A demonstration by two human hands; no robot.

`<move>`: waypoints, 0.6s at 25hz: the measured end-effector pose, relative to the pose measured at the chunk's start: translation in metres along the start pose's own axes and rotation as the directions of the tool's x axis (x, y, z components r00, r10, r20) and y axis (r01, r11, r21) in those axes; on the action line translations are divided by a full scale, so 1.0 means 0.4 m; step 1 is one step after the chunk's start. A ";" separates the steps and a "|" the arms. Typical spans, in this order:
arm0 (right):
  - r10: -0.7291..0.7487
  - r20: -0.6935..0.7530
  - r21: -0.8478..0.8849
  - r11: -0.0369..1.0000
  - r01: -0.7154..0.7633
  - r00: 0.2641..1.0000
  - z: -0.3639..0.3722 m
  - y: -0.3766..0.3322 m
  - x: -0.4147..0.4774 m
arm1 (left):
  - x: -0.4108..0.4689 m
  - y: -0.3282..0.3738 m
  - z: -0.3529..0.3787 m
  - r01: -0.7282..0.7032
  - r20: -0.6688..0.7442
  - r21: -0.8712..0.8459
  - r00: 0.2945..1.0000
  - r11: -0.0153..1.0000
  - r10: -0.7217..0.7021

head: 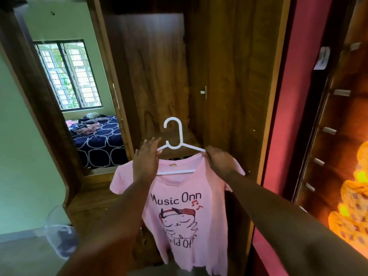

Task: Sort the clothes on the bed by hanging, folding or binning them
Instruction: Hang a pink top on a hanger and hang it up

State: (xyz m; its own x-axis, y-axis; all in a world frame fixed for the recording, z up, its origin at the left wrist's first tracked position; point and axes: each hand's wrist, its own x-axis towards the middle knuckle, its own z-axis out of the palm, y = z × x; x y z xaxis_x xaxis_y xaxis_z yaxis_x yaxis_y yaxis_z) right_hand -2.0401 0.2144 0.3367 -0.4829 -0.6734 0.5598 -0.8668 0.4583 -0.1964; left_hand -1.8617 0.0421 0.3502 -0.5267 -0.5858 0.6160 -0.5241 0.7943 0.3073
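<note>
As left grip (146, 162) and right grip (219, 160) seem clamped on the hanger (180, 136), a wardrobe (229, 76) stands behind.

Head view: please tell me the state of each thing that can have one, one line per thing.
pink T-shirt: on the hanger, print facing the camera.
white hanger: held up, hook free of any rail.
left hand: holds the hanger's arm.
right hand: grips the T-shirt's shoulder.
bed, seen in the mirror: clothes piled on it.
basket: dark clothes inside.
</note>
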 end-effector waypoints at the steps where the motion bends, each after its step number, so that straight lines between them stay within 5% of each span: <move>1: 0.005 -0.025 0.006 1.000 -0.005 1.000 -0.008 -0.010 0.025 | 0.019 0.000 -0.009 0.032 -0.023 -0.032 0.999 0.999 -0.033; 5: 0.072 -0.126 -0.012 0.997 -0.074 0.989 -0.059 -0.045 0.137 | 0.107 -0.014 -0.065 0.076 -0.067 -0.080 0.994 0.994 -0.081; 15: 0.114 -0.453 -0.116 0.976 -0.186 0.884 -0.164 -0.061 0.490 | 0.442 -0.109 -0.177 -0.169 -0.185 0.152 0.963 0.974 0.196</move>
State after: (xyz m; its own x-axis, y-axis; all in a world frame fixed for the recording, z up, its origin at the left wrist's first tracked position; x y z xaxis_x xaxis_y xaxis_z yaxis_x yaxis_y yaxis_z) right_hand -2.1052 0.1094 0.5040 -0.4699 -0.2805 0.8370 -0.7418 0.6395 -0.2021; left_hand -1.8844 -0.0845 0.4971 -0.4859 -0.3789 0.7876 -0.5232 0.8479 0.0852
